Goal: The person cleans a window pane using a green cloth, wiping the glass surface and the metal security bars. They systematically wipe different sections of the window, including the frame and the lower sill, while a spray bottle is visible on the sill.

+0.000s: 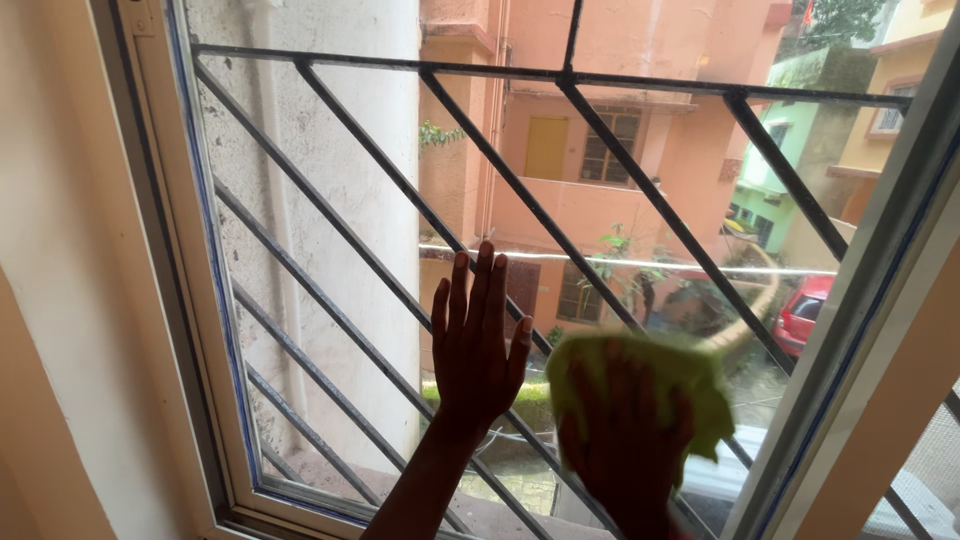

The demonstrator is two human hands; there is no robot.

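Left hand flat, fingers spread, against the window pane at lower centre; right hand just beside, lower right, pressing a yellow-green cloth onto the glass, metal grille behind.

right hand: blurred, fingers mostly under yellow-green cloth
cloth edges: smeared, outline unclear
left forearm: cut by bottom edge
window frame: top cut off
red car: partly behind frame
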